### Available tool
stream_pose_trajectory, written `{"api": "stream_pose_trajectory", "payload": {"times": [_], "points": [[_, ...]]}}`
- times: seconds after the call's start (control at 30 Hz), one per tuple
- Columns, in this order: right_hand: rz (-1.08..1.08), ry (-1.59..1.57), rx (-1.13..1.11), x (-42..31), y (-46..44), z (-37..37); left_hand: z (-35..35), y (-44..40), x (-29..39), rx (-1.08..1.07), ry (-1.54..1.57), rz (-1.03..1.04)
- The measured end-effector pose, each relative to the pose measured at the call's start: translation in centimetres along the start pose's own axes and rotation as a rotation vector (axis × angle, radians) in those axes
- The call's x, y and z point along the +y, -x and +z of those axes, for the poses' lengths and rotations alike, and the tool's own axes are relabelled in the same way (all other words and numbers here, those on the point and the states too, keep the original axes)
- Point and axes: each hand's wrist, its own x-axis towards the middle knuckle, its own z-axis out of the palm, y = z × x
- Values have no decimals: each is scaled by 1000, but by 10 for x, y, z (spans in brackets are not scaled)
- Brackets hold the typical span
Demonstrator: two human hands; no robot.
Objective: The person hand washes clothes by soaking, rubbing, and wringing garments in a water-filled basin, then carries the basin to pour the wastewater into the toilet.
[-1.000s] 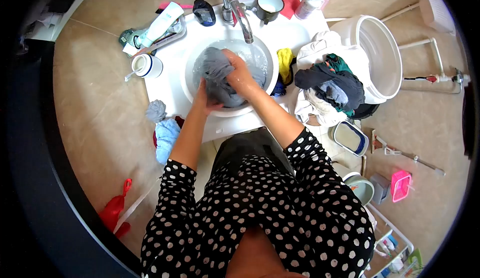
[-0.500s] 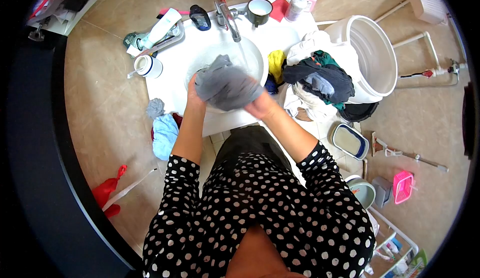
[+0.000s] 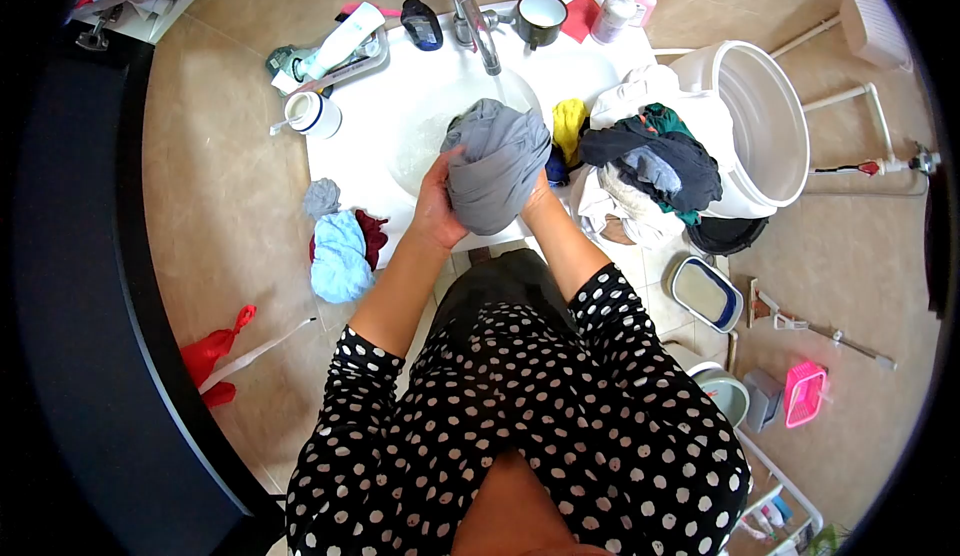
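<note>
A bundled grey cloth (image 3: 497,166) is held above the near side of the white sink basin (image 3: 405,146). My left hand (image 3: 438,201) grips its left side, fingers pressed against the folds. On the right side, my right hand (image 3: 540,196) holds the cloth, with its fingers mostly hidden beneath or behind it. Water lies in the basin under the chrome faucet (image 3: 478,36). Right of the basin are a yellow cloth (image 3: 569,126) and a dark blue one.
A pile of dark clothes (image 3: 670,171) and white clothes lies beside a large white bucket (image 3: 765,126). An enamel mug (image 3: 541,18), pump bottles (image 3: 614,11) and a dark bottle (image 3: 421,24) stand behind. A light blue cloth (image 3: 341,259) hangs at the left edge.
The grey cloth has come up out of the basin water and towards me, gathered into a rounder bundle. Both hands have moved with it, one on either side.
</note>
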Motion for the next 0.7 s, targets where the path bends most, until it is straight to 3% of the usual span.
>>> {"api": "stream_pose_trajectory", "payload": {"times": [0.13, 0.23, 0.27, 0.33, 0.37, 0.43, 0.5, 0.53, 0.63, 0.7], "points": [[-132, 340, 135, 2, -11, 13, -18, -2, 5, -62, 50, -61], [-261, 643, 209, 0, -30, 14, -42, -4, 5, -76, 73, 31], [-207, 595, 156, -6, -36, 7, -48, -7, 5, -72, 71, 54], [-283, 1085, 197, 4, -40, 21, -49, -7, 4, -62, 70, 102], [-318, 1331, 216, 11, -43, 31, -48, -2, 5, -81, 41, 29], [-454, 1301, 117, 29, -46, 46, -37, 11, 8, -121, -19, -118], [-587, 1268, 19, 48, -41, 64, -41, 1, 8, -166, 34, -6], [-786, 1529, -39, 59, -33, 79, -45, -7, 8, -190, 62, 50], [-777, 1829, -190, 53, -22, 81, -63, -44, 35, -379, 55, 160], [-881, 1855, -160, 45, -26, 59, -56, -41, 44, -147, -22, 261]]}}
